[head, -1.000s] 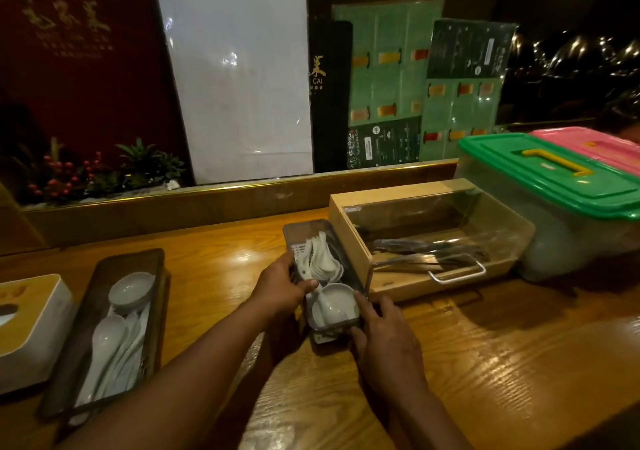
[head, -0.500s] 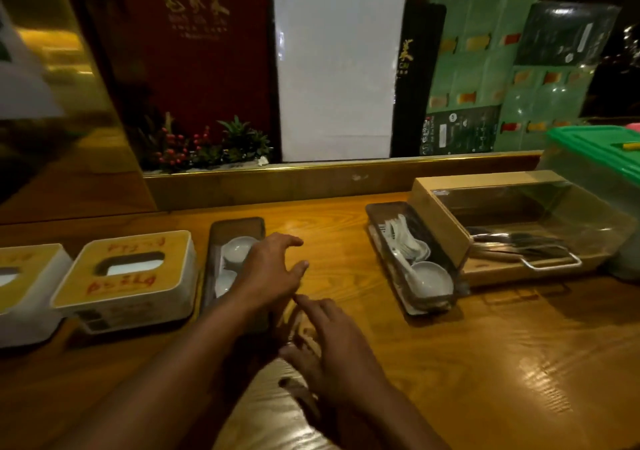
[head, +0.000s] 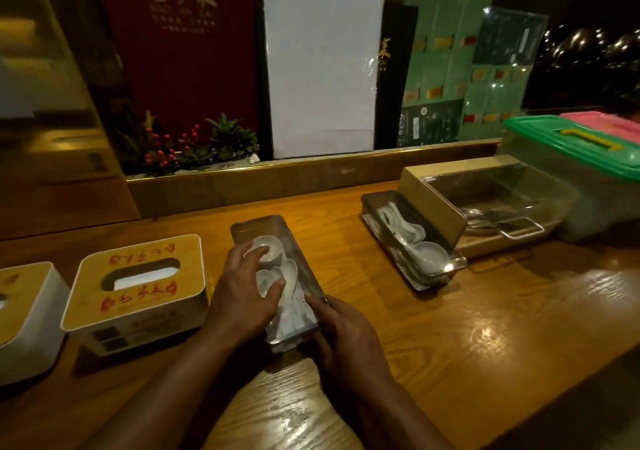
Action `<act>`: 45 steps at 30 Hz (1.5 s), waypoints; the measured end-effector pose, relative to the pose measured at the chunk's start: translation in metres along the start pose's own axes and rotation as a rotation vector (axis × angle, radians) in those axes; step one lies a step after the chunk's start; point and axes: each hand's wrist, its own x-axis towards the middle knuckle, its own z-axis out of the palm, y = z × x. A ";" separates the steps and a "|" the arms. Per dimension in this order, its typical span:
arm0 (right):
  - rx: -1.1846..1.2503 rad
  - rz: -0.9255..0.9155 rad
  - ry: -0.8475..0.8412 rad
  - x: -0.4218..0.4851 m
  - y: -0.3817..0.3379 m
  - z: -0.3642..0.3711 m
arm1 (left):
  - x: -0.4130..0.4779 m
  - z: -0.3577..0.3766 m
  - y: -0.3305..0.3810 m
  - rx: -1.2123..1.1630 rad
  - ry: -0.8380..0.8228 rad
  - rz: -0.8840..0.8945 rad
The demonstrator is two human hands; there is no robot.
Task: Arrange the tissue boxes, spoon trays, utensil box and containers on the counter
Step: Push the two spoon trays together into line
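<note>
A dark spoon tray [head: 263, 228] with white ceramic spoons and a small white cup lies in the middle of the wooden counter [head: 485, 328]. My left hand [head: 242, 297] grips its left side, fingers over the spoons. My right hand [head: 346, 332] holds its near right corner. A second spoon tray [head: 377, 204] rests against the wooden utensil box [head: 433, 200] with a clear lid on the right. Two white tissue boxes with wooden tops stand at the left, one [head: 138, 294] beside the held tray, the other [head: 24, 318] cut off by the frame edge.
A clear container with a green lid [head: 571, 148] and a pink-lidded one [head: 602, 124] stand at the far right. A raised ledge [head: 277, 183] runs behind the counter, with a plant with red berries [head: 194, 145] and upright menu boards [head: 322, 62].
Both hands left the right spoon tray beside the utensil box, travelled left, and now hold the middle spoon tray. My view swung left, bringing both tissue boxes in.
</note>
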 end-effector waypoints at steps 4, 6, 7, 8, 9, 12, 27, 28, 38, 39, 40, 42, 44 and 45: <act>-0.028 0.075 0.027 -0.007 0.026 -0.024 | 0.001 0.018 0.018 -0.106 -0.017 -0.108; -0.083 0.093 0.029 -0.010 0.041 -0.037 | 0.006 0.033 0.028 -0.267 -0.094 -0.209; -0.122 0.098 0.032 -0.011 0.049 -0.043 | 0.008 0.041 0.034 -0.351 -0.146 -0.251; -0.170 0.100 0.038 -0.012 0.056 -0.048 | 0.009 0.050 0.040 -0.416 -0.190 -0.280; -0.220 0.101 0.049 -0.012 0.062 -0.052 | 0.011 0.060 0.045 -0.458 -0.214 -0.298; -0.329 0.104 0.114 -0.009 0.078 -0.066 | 0.019 0.085 0.060 -0.544 -0.214 -0.334; -0.333 0.051 0.073 0.028 0.124 -0.093 | 0.051 0.126 0.083 -0.717 -0.138 -0.439; -0.330 0.056 0.071 0.029 0.124 -0.093 | 0.052 0.128 0.085 -0.722 -0.138 -0.435; -0.298 0.048 0.090 0.029 0.130 -0.094 | 0.057 0.135 0.091 -0.744 -0.169 -0.445; -0.297 0.047 0.089 0.029 0.130 -0.094 | 0.057 0.135 0.091 -0.743 -0.170 -0.447; -0.298 0.046 0.090 0.029 0.130 -0.093 | 0.057 0.135 0.090 -0.740 -0.172 -0.448; -0.300 0.044 0.094 0.029 0.131 -0.093 | 0.056 0.135 0.091 -0.736 -0.181 -0.447; -0.300 0.048 0.091 0.028 0.131 -0.093 | 0.056 0.136 0.091 -0.740 -0.186 -0.447; -0.300 0.050 0.091 0.028 0.131 -0.093 | 0.056 0.136 0.092 -0.741 -0.187 -0.447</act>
